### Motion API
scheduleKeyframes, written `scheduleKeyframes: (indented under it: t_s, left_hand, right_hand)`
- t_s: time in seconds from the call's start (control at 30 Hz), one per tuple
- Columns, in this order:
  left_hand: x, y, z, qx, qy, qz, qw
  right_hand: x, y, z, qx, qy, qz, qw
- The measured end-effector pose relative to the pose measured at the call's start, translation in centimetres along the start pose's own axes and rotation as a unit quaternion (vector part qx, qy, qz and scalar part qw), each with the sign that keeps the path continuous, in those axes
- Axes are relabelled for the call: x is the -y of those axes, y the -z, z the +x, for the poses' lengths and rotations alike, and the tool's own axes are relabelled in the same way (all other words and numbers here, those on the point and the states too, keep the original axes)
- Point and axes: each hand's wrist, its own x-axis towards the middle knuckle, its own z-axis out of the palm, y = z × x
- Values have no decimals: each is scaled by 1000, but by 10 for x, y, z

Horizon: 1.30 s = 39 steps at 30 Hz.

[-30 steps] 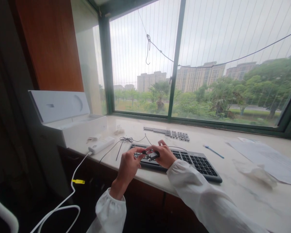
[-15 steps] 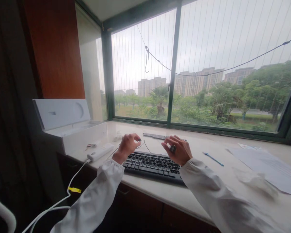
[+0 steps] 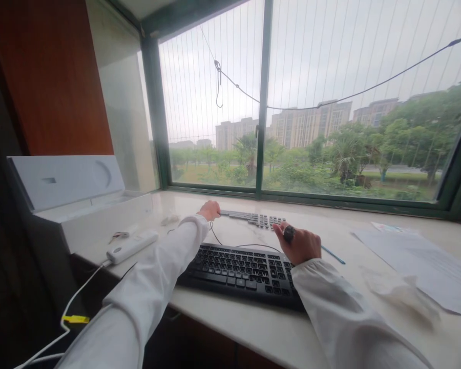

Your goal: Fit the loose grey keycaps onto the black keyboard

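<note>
A black keyboard lies near the front of the counter, with many dark, bare-looking key positions. Behind it, small grey key caps are laid out in rows. At the left end of those rows is my left hand, its fingers closed; whatever they pinch is hidden. My right hand hovers by the keyboard's right back corner, close to the right end of the rows. Its fingers are curled together, and I cannot see what is in them. A large dark ring sits on one finger.
An open white box stands at the left. Near it are a white power strip and keys. A blue pen, a crumpled clear bag and papers lie to the right. A window closes off the back.
My left hand has reached forward from above the keyboard to the left end of the key cap rows. My right hand has shifted right and its fingers have curled in. The view has turned slightly right.
</note>
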Motion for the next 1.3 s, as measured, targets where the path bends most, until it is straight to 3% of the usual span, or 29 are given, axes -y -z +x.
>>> scheduleKeyframes:
  t_s: [0.2,0.4,0.77,1.3]
  left_hand:
    - [-7,-27,42,15,19,19,1000]
    - [-5,-42,62,27,26,30,999]
    - [1,-57,71,35,23,36,998]
    - [-7,-58,72,37,30,43,998]
  right_hand:
    - [-8,2,5,1,-1,-8,1000]
    - [-8,-1,6,5,19,-2,1000]
    - [-3,4,3,13,21,11,1000]
    - [-6,-2,3,-11,28,25,999]
